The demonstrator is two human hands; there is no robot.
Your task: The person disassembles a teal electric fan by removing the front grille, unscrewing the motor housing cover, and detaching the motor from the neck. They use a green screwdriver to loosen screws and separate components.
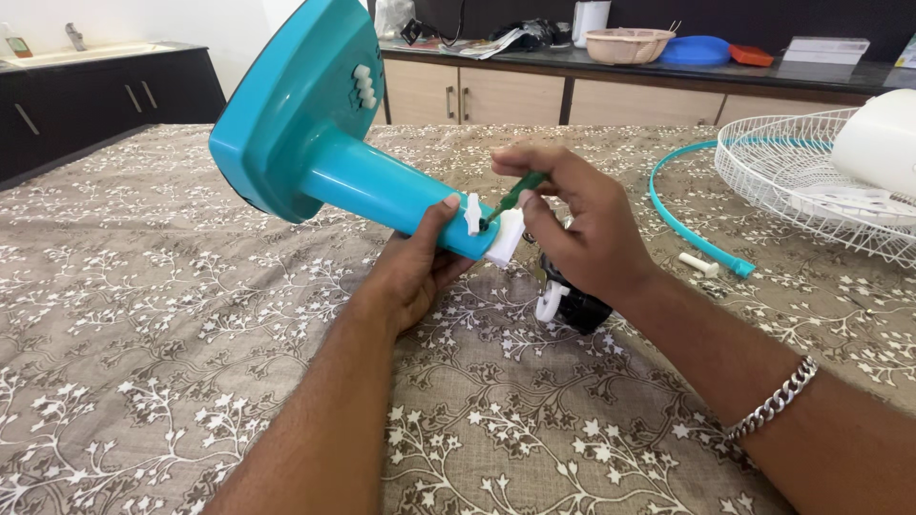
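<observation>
Teal fan stand point(315, 133) held tilted; screwdriver point(515, 194) at neck.

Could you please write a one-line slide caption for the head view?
Left hand steadies a teal fan stand on a floral cloth while right hand works a green screwdriver at its neck.

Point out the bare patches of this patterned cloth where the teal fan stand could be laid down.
Free: the wide stretch left of the left hand, below the teal fan stand, and the near cloth between both forearms. Crowded: right side, with the white fan grille, teal ring and black part.
</observation>
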